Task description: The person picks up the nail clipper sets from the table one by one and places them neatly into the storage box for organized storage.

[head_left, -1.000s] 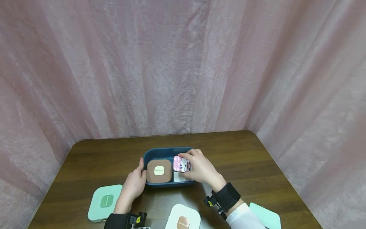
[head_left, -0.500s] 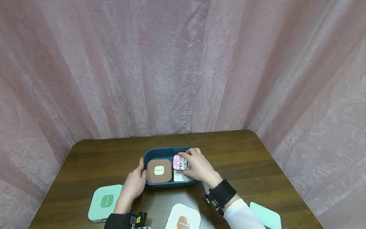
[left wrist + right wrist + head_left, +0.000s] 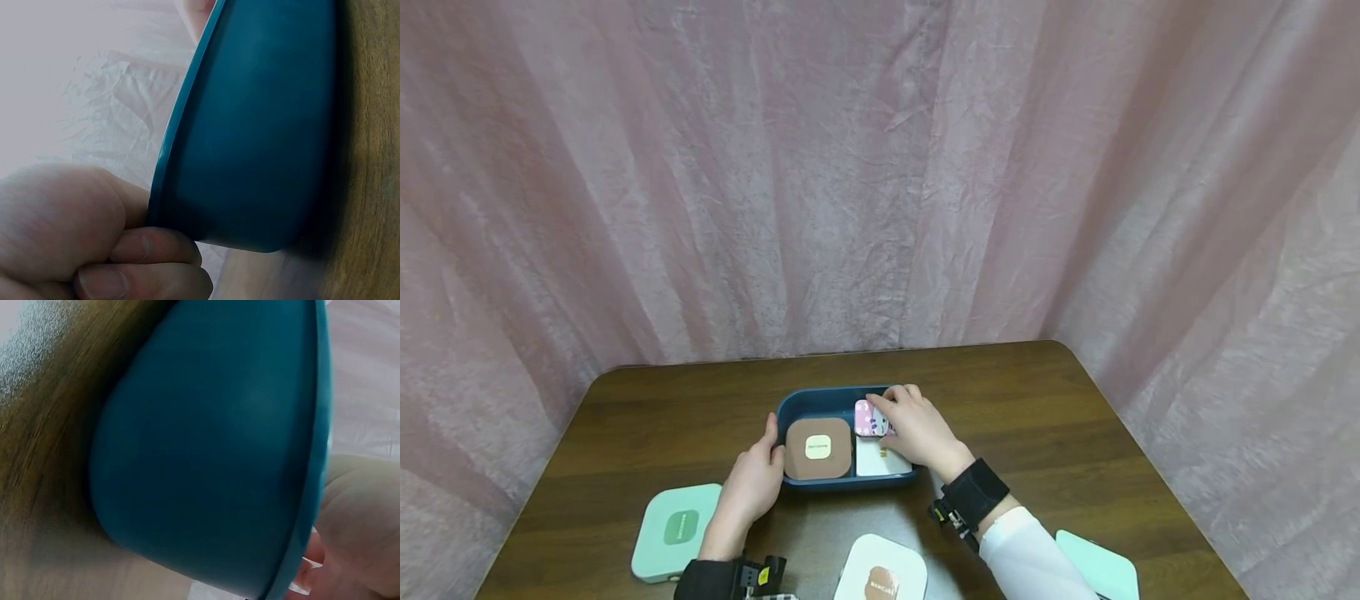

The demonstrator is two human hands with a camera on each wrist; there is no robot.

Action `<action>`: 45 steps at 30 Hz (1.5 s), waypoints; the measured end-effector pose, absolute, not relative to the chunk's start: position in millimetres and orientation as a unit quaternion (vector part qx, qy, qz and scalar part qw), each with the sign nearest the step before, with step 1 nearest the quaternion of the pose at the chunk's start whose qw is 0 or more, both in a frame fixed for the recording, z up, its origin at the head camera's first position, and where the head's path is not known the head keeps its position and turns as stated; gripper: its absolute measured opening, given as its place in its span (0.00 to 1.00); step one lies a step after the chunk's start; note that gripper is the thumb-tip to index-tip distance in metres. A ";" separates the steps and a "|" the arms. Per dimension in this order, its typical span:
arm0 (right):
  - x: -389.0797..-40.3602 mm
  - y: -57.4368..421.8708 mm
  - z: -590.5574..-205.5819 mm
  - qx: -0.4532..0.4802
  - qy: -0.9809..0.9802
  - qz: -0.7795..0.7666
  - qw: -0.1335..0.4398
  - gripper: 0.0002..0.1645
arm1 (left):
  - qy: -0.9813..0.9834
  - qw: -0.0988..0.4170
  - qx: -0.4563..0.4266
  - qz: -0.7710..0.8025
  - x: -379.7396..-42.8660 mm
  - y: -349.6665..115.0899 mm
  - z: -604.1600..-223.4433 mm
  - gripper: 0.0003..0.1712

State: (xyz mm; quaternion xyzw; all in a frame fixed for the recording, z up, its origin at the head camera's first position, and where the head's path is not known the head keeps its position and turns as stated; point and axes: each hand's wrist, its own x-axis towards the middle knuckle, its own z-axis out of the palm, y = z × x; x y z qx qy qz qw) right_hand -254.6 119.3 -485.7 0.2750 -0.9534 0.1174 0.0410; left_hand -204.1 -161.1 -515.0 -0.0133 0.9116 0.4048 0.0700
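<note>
A blue two-compartment box (image 3: 880,482) sits on the wooden table. My left hand (image 3: 751,483) grips its left end, thumb at the rim and fingers curled outside, as the left wrist view shows beside the box wall (image 3: 256,125). A brown square case (image 3: 801,467) with a cream label lies in the left compartment. Between thumb and fingers, my right hand (image 3: 921,429) pinches a small pink case (image 3: 865,417) with a cartoon print, at the back of the right compartment. A white case (image 3: 880,462) lies in front of it there. From the right wrist, the box's outer wall (image 3: 212,444) hides the pink case.
A mint green square case (image 3: 658,533) lies left of my left forearm. Near the front edge of the view is a white case (image 3: 887,554) with a brown label. Another mint case (image 3: 1101,567) lies beyond my right sleeve. A pink curtain (image 3: 850,208) hangs behind the table.
My right hand has moved slightly away from me with the pink case, toward the back of the right compartment. More of the white case now shows. My left hand has stayed still.
</note>
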 end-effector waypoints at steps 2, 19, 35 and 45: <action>-255.7 118.6 -486.4 0.275 -0.954 0.112 0.042 0.42 | 0.912 0.069 -0.012 0.404 -204.0 -161.0 -515.0 0.39; -260.8 114.0 -494.6 0.278 -0.955 0.089 0.052 0.37 | 0.913 0.069 -0.013 0.402 -203.3 -161.4 -515.6 0.39; -262.2 113.4 -503.8 0.260 -0.958 0.114 0.039 0.37 | 0.915 0.065 -0.007 0.399 -202.0 -159.9 -509.5 0.38; -261.5 112.9 -508.6 0.230 -0.965 0.118 0.045 0.36 | 0.914 0.066 -0.006 0.401 -200.5 -160.2 -510.6 0.38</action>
